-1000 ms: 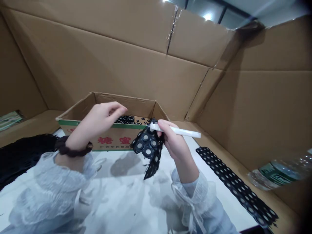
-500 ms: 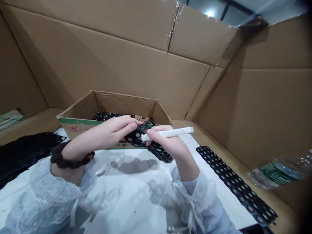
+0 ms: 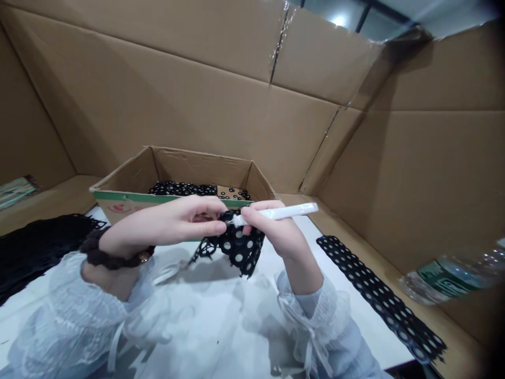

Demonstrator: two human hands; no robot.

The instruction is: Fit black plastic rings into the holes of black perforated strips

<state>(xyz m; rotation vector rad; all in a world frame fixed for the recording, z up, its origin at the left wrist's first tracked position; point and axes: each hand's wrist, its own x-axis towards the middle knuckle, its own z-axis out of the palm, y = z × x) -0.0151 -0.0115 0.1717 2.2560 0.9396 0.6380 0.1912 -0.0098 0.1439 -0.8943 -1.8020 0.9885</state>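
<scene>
The left hand [image 3: 173,223] and right hand [image 3: 276,231] met at mid-frame over the white work surface [image 3: 221,326], fingertips almost touching. Between them hung a black perforated rubber sheet [image 3: 239,248], a flexible piece dotted with round holes.

Key relation: the sheet's top edge was gathered right at the fingertips of both hands, and the rest drooped down and toward the person from there. Its long axis ran roughly downward, tilted slightly to the right. The left fingers [image 3: 209,227] were narrow, thumb and forefinger pinched on the sheet's upper left edge. The right hand was closed around a white pen-like tool [image 3: 284,211], held across the fingers, its long axis nearly level, rear end pointing right and slightly up. The tool's tip [image 3: 235,221] lay just right of the left fingertips and against the sheet's top edge; whether it sat in a hole could not be told. The right fingers also seemed to bear on the sheet from behind, but the contact was hidden.

Both hands were equally near the sheet; the tool tip was the nearest working point.

Just beyond the fingers stood an open cardboard box [image 3: 126,196] holding small black rings [image 3: 185,188]. To the right of the right hand, well apart, a long perforated strip [image 3: 379,297] lay flat. A plastic bottle [image 3: 453,276] lay farther right. A dark pile [image 3: 35,247] lay left of the left wrist.
</scene>
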